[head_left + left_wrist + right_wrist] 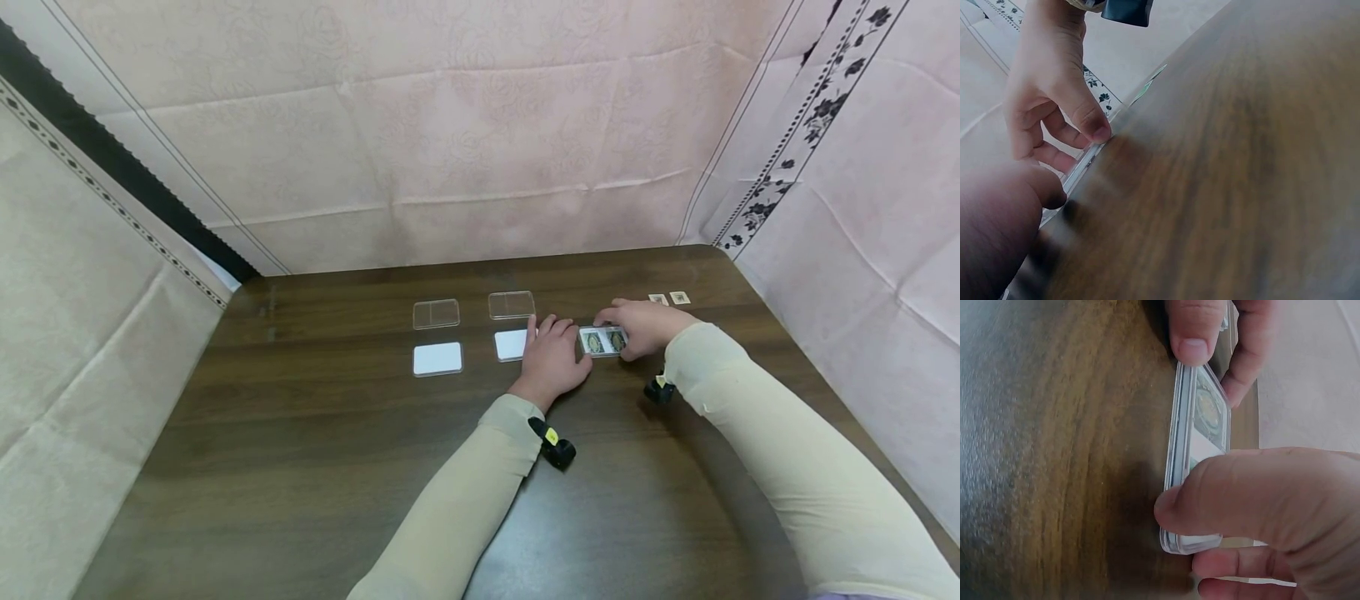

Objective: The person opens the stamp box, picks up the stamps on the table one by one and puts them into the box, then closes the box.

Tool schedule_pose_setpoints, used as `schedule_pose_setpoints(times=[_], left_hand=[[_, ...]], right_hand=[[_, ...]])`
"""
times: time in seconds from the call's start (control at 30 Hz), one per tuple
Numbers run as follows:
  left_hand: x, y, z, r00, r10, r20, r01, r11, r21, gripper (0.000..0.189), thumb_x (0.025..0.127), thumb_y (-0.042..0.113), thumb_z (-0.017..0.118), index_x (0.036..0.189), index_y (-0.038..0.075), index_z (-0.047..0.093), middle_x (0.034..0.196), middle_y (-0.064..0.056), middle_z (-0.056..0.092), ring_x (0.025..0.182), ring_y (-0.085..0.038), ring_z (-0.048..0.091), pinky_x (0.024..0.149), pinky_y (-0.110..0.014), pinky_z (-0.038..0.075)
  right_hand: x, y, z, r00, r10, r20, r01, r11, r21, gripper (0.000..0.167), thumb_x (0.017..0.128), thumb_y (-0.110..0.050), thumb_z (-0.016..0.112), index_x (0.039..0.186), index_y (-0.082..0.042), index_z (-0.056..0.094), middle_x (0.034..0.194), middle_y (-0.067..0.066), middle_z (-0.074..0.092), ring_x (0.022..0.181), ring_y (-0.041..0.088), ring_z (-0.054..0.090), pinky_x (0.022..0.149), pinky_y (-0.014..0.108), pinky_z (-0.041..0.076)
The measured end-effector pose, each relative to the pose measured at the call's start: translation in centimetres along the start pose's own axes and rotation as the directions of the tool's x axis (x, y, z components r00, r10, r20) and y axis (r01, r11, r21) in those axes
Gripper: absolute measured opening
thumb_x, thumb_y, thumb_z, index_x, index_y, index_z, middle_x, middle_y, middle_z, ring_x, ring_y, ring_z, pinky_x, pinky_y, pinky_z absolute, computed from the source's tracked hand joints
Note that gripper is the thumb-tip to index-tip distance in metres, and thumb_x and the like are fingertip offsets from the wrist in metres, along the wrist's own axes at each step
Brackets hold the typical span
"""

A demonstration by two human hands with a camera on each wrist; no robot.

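Note:
A flat clear plastic case [602,342] with two round, coin-like designs lies on the table between my two hands. My right hand [651,327] grips its right end, with the thumb [1188,503] along the near edge and the fingers on the far side. At the left end, my left hand [551,358] pinches the case between thumb and index finger; its other fingers extend over a white-filled case [508,345]. From the left wrist the case [1085,164] appears only as a thin edge, and its layers show from the right wrist [1179,437].
Another white-filled case [437,358] lies farther left. Behind the white ones are two clear plastic covers [436,313] [512,304]. Two small square pieces [657,299] [679,297] sit beyond my right hand. Patterned cloth [480,133] hangs around the brown wooden table [337,467].

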State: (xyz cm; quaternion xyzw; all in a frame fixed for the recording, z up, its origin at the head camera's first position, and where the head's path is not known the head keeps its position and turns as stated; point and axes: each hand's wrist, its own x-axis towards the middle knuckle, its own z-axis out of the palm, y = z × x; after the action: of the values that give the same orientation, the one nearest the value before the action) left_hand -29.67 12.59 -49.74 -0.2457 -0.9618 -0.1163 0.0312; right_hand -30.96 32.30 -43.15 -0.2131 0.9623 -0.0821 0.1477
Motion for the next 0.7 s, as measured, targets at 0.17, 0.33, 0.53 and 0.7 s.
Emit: schedule_pose_setpoints(times=[0.17, 0.33, 0.53, 0.7], left_hand=[[0.0, 0.0, 0.0, 1.000, -0.002, -0.004, 0.002, 1.000, -0.004, 0.058, 0.094, 0.054, 0.059, 0.141, 0.021, 0.058, 0.151, 0.004, 0.050, 0.146, -0.022, 0.034, 0.124, -0.050, 0.007], [0.1, 0.0, 0.1, 1.000, -0.001, -0.008, 0.001, 1.000, -0.005, 0.058, 0.094, 0.054, 0.059, 0.142, 0.020, 0.058, 0.150, 0.003, 0.051, 0.146, -0.022, 0.034, 0.123, -0.050, 0.008], [0.2, -0.1, 0.1, 1.000, -0.003, -0.014, 0.003, 1.000, 0.004, 0.057, 0.095, 0.054, 0.058, 0.142, 0.021, 0.057, 0.148, 0.004, 0.052, 0.145, -0.021, 0.035, 0.124, -0.049, 0.007], [0.2, -0.1, 0.2, 1.000, -0.006, -0.023, 0.005, 1.000, -0.019, 0.059, 0.095, 0.054, 0.058, 0.143, 0.019, 0.056, 0.148, 0.004, 0.053, 0.145, -0.021, 0.036, 0.124, -0.049, 0.007]], right_hand=[[0.3, 0.3, 0.1, 1.000, 0.004, 0.008, -0.004, 1.000, -0.019, 0.063, 0.074, -0.008, 0.082, 0.132, -0.012, 0.060, 0.115, 0.013, 0.057, 0.087, 0.025, 0.057, 0.079, 0.043, 0.052], [0.5, 0.3, 0.0, 1.000, -0.005, 0.018, 0.006, 0.999, -0.039, 0.063, 0.073, -0.008, 0.083, 0.132, -0.012, 0.060, 0.111, 0.012, 0.058, 0.087, 0.023, 0.057, 0.079, 0.041, 0.052], [0.3, -0.3, -0.8, 0.999, -0.020, 0.025, 0.021, 0.999, -0.031, 0.063, 0.072, -0.006, 0.083, 0.131, -0.009, 0.061, 0.109, 0.012, 0.060, 0.087, 0.024, 0.058, 0.077, 0.043, 0.052], [0.3, 0.2, -1.3, 1.000, 0.002, 0.012, -0.001, 0.998, -0.058, 0.064, 0.072, -0.010, 0.085, 0.132, -0.013, 0.061, 0.116, 0.011, 0.059, 0.089, 0.025, 0.058, 0.077, 0.045, 0.052]])
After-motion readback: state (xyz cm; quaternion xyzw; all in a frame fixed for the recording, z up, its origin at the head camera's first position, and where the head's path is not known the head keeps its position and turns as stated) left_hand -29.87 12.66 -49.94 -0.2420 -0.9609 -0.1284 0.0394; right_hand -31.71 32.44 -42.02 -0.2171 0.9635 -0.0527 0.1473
